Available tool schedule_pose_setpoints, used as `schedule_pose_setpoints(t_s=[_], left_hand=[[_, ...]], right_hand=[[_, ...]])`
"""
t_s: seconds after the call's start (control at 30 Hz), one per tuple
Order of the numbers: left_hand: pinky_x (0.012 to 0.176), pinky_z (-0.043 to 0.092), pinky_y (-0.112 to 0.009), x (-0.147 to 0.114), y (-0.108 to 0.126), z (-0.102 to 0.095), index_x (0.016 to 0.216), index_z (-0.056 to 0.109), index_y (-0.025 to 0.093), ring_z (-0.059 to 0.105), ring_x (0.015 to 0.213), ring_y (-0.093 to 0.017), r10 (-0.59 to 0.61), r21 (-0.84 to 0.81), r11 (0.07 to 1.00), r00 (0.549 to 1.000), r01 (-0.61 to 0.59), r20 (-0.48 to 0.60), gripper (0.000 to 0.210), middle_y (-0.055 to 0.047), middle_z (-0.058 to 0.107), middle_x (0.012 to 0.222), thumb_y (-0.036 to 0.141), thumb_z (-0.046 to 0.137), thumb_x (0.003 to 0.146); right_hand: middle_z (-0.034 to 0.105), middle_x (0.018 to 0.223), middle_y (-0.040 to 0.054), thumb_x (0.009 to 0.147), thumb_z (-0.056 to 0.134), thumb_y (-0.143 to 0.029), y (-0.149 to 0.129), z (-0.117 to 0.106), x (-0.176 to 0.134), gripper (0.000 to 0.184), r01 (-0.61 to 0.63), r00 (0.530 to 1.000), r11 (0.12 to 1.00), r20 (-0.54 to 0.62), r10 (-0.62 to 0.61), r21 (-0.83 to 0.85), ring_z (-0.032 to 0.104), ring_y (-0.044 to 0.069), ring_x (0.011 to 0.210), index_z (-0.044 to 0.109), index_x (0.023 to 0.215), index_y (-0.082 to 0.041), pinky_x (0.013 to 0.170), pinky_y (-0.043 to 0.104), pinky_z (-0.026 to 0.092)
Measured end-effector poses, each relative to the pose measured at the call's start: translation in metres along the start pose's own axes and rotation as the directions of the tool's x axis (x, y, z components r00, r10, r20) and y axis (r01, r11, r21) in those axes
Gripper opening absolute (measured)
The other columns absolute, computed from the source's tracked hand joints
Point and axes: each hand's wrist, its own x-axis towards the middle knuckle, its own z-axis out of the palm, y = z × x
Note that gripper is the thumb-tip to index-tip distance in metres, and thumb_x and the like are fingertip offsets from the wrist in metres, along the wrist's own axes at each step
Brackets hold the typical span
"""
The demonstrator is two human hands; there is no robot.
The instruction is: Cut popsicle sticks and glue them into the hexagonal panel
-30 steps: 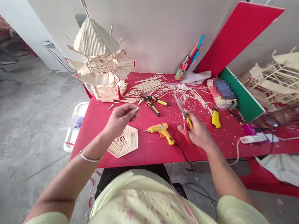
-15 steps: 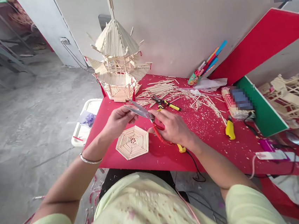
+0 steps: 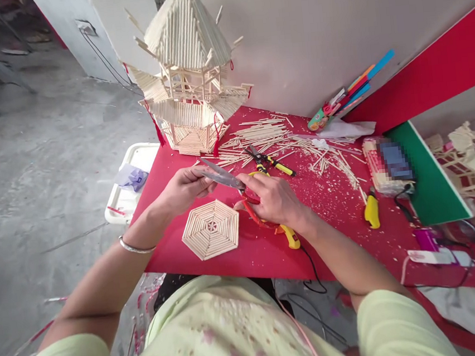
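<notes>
My right hand (image 3: pixel 276 199) grips red-handled scissors (image 3: pixel 223 176), their blades pointing left and looking nearly closed. At the blade tips, my left hand (image 3: pixel 182 190) has its fingers pinched together; whatever lies between them is too small or hidden to make out. Flat on the red table (image 3: pixel 266 259), just below both hands, is a hexagonal panel (image 3: pixel 211 229) of thin wooden sticks laid in rings. A tiered pagoda model (image 3: pixel 186 37) built from the same sticks, with red tassels, stands beyond my hands.
Loose sticks (image 3: pixel 262 132) and yellow-black cutters (image 3: pixel 276 165) lie behind the scissors. A corded yellow tool (image 3: pixel 292 236) sits beside my right wrist. Further right are a yellow-handled tool (image 3: pixel 372 211), a phone (image 3: pixel 395 158) and a power strip (image 3: pixel 438 257). A white tray (image 3: pixel 116 206) is at left.
The scissors' blades have come closer together. My view has shifted, so the pagoda appears larger and higher. Both hands keep about the same place over the table.
</notes>
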Motion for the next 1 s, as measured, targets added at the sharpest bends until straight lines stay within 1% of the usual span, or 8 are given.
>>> schedule_pose_setpoints(t_s=[0.17,0.33,0.5,0.63,0.7,0.83,0.9,1.0], left_hand=[[0.045,0.027,-0.02,0.006,-0.007,0.001,0.086,0.077,0.015,0.038,0.048,-0.004,-0.13,-0.123,0.984,0.992,0.128,-0.006,0.025,0.0,0.06,0.065,0.037,0.087,0.083],[0.063,0.053,-0.026,0.008,-0.011,-0.006,0.089,0.068,0.016,0.066,0.066,-0.014,-0.14,0.002,0.99,0.988,0.14,-0.07,0.034,-0.004,0.071,0.073,0.044,0.087,0.082],[0.056,0.046,-0.022,0.004,-0.009,-0.015,0.081,0.068,0.016,0.059,0.062,-0.01,-0.003,0.474,0.874,0.975,0.11,-0.221,0.031,-0.002,0.067,0.071,0.041,0.085,0.083],[0.042,0.038,-0.021,-0.001,-0.006,-0.01,0.083,0.064,0.016,0.053,0.047,-0.007,-0.059,0.356,0.924,0.973,0.138,-0.223,0.033,0.001,0.062,0.061,0.044,0.08,0.086],[0.042,0.043,-0.021,-0.007,-0.007,-0.008,0.083,0.064,0.016,0.062,0.048,-0.011,-0.066,0.279,0.951,0.969,0.133,-0.238,0.033,-0.003,0.069,0.064,0.043,0.083,0.084],[0.042,0.049,-0.02,-0.026,-0.01,-0.013,0.079,0.068,0.014,0.072,0.056,-0.016,-0.092,0.206,0.965,0.95,0.159,-0.3,0.031,-0.007,0.075,0.068,0.034,0.091,0.074],[0.042,0.049,-0.019,-0.036,-0.01,-0.014,0.078,0.07,0.014,0.074,0.058,-0.017,-0.136,0.17,0.967,0.948,0.19,-0.288,0.029,-0.008,0.076,0.068,0.031,0.093,0.071],[0.041,0.048,-0.019,-0.05,-0.006,-0.011,0.076,0.072,0.014,0.073,0.057,-0.017,-0.166,0.145,0.968,0.957,0.204,-0.237,0.026,-0.009,0.077,0.068,0.029,0.093,0.072]], right_hand=[[0.078,0.092,0.0102,0.102,0.053,-0.068,0.01,0.006,0.001,0.066,-0.022,1.0,1.0,-0.001,0.022,0.018,0.071,0.02,0.074,0.067,0.135,-0.013,0.066,0.029,0.048],[0.079,0.087,0.0066,0.1,0.059,-0.067,0.037,-0.007,-0.038,0.059,-0.284,0.959,0.953,-0.029,0.283,-0.105,0.069,0.019,0.071,0.071,0.136,-0.022,0.065,0.028,0.043],[0.078,0.085,0.0127,0.095,0.06,-0.07,0.075,-0.018,-0.124,0.065,-0.709,0.676,0.597,-0.12,0.727,-0.376,0.067,0.027,0.074,0.07,0.14,-0.024,0.066,0.033,0.036],[0.077,0.103,0.0176,0.097,0.062,-0.055,0.086,-0.018,-0.174,0.061,-0.76,0.526,0.462,-0.016,0.85,-0.457,0.069,0.031,0.085,0.063,0.149,-0.023,0.071,0.037,0.042],[0.075,0.114,0.021,0.098,0.061,-0.044,0.079,-0.02,-0.18,0.056,-0.747,0.55,0.485,-0.011,0.835,-0.455,0.07,0.034,0.095,0.063,0.148,-0.019,0.077,0.041,0.048],[0.073,0.124,0.0253,0.104,0.056,-0.037,0.032,-0.015,-0.146,0.04,-0.728,0.676,0.671,-0.303,0.672,-0.137,0.069,0.037,0.111,0.074,0.131,-0.014,0.095,0.05,0.054],[0.076,0.122,0.0164,0.105,0.058,-0.037,-0.004,-0.005,-0.112,0.036,-0.518,0.782,0.826,-0.267,0.563,0.223,0.072,0.029,0.109,0.071,0.134,-0.019,0.097,0.044,0.058],[0.07,0.137,0.0102,0.104,0.064,-0.039,-0.051,0.016,-0.056,0.045,-0.268,0.918,0.849,-0.148,0.369,0.456,0.071,0.023,0.114,0.06,0.147,-0.027,0.093,0.036,0.061]])
